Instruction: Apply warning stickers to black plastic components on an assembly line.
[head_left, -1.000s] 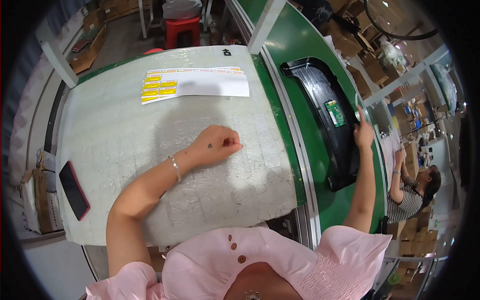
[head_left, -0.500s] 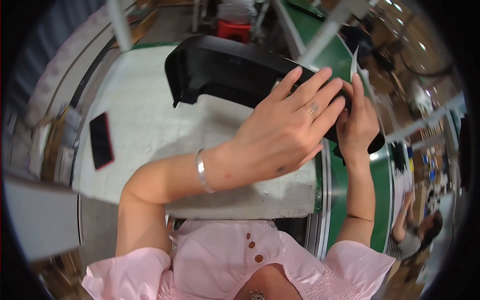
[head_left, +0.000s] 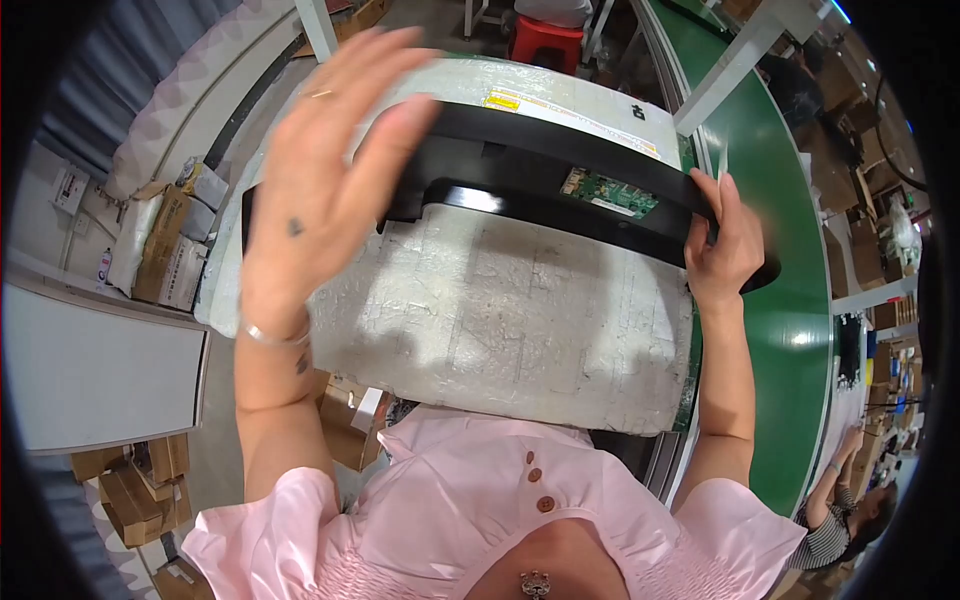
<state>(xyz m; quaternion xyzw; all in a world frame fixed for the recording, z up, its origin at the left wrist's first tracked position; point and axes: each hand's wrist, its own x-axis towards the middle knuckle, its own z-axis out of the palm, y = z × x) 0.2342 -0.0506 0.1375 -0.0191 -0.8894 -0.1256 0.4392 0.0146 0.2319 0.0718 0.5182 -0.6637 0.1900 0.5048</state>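
A long black plastic panel (head_left: 560, 190) lies across the far part of a white padded worktable (head_left: 500, 320), its right end reaching out over the table's edge toward a green conveyor belt (head_left: 790, 300). A small green circuit board (head_left: 610, 190) sits in the panel near its middle.

The right hand (head_left: 725, 240) grips the panel's right end, fingers curled and clamped around the edge. The left hand (head_left: 320, 170) is raised above the panel's left end with fingers spread apart and the palm facing away; whether it touches the panel cannot be told. A thin bracelet (head_left: 275, 338) circles the left wrist.

A yellow-and-white label strip (head_left: 540, 103) lies on the table beyond the panel. Cardboard boxes (head_left: 170, 255) stand left of the table, and a red stool (head_left: 545, 40) stands beyond it. At the lower right, another person (head_left: 850, 520) works beside the belt.
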